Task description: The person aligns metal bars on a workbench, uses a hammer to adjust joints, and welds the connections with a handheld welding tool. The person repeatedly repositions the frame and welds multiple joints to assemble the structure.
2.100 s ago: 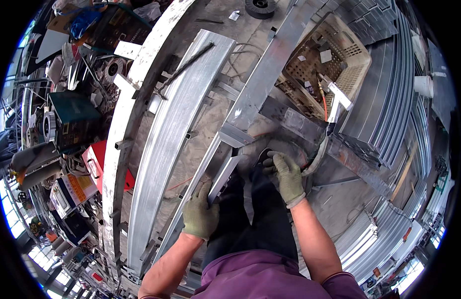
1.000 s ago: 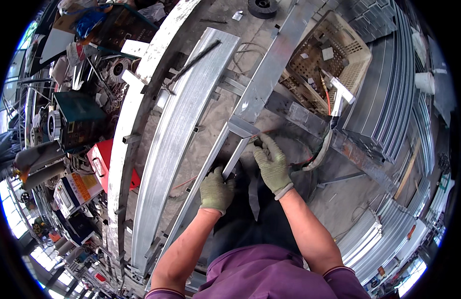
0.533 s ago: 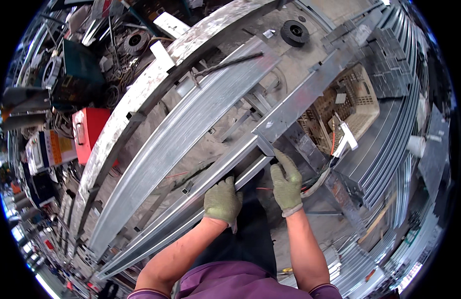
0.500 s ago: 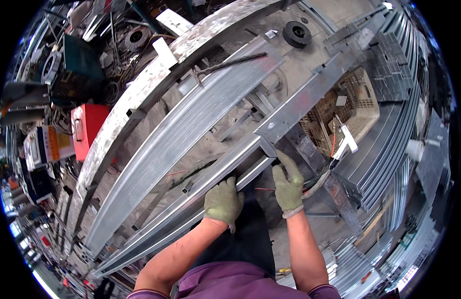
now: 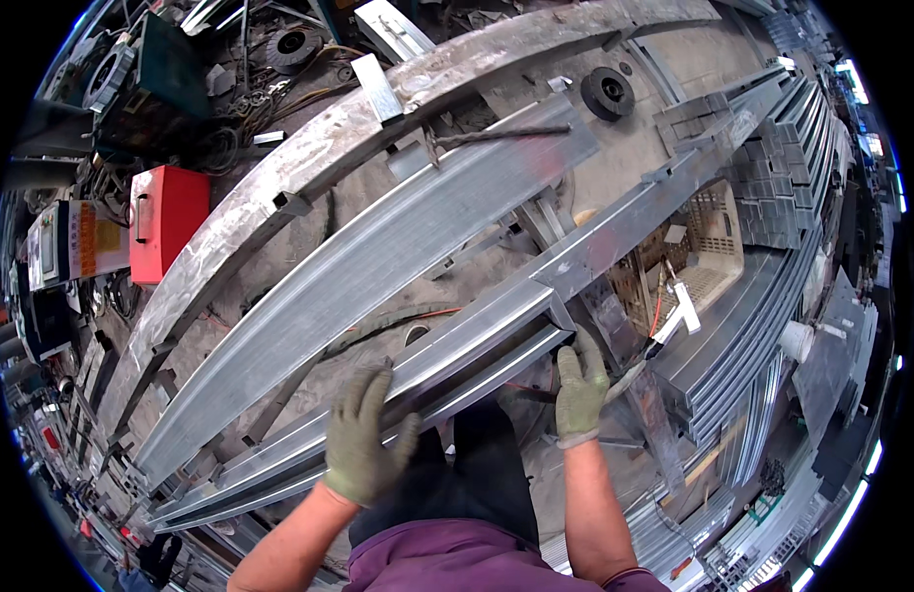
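A long galvanized steel channel (image 5: 447,357) lies slantwise before me, its open side toward my body. My left hand (image 5: 366,439), in a green-grey work glove, is open with thumb and fingers apart, the fingertips over the channel's near edges. At the channel's right end my right hand (image 5: 581,393), gloved alike, has its fingers stretched out and touching or close to the end; the tips are partly hidden. Another flat steel length (image 5: 615,237) runs on from that end toward the upper right. Beyond the channel lies a wide, ribbed steel profile (image 5: 378,257).
Farther off stands a long, whitish beam (image 5: 269,183). Right are a beige plastic crate (image 5: 719,259), a white-handled tool (image 5: 686,308) with an orange hose, and stacked steel profiles (image 5: 743,345). A black spool (image 5: 607,94) lies at the back, a red box (image 5: 169,225) at left.
My left hand has let go of the channel's edge and moved left, fingers spreading. The right hand stays at the channel's end. The whole view has shifted somewhat.
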{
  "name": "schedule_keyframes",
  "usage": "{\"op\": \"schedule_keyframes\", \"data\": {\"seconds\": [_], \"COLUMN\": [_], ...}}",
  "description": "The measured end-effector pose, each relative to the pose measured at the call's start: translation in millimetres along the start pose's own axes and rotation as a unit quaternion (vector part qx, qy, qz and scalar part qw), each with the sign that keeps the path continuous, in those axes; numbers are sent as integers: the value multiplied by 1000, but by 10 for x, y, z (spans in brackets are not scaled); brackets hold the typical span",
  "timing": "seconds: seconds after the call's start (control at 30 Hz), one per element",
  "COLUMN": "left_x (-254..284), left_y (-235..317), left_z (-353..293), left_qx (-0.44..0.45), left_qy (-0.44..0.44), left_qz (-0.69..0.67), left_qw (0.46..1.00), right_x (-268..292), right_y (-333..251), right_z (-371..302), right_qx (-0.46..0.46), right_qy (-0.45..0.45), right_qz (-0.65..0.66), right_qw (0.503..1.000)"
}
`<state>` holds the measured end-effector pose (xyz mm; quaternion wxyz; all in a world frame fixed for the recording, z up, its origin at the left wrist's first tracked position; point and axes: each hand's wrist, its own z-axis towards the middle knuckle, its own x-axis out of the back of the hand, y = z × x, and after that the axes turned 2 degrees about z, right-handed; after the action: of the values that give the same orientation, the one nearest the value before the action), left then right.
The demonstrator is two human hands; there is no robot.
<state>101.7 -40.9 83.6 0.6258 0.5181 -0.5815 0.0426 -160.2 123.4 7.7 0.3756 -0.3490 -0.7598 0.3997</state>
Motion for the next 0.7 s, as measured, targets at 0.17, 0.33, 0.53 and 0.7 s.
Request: {"op": "schedule_keyframes", "data": {"seconds": [0.17,0.33,0.53,0.7], "left_x": [-234,-415,-388,-239], "left_y": [-689,-623,-641,-547], "left_z": [-198,-225,-192,-170], "left_qx": [111,164,215,221], "left_qy": [-192,-139,-136,-157], "left_qz": [59,138,91,104], "left_qw": [973,967,963,957], "right_x": [-50,44,-36,-243], "right_y": [-101,177,42,-77], "right_z": [-108,-176,-321,-598], "right_qx": [-35,-44,-34,-58], "right_qy": [-9,-48,-171,-322], "right_qz": [-30,-55,-83,-63], "right_qw": [999,996,981,943]}}
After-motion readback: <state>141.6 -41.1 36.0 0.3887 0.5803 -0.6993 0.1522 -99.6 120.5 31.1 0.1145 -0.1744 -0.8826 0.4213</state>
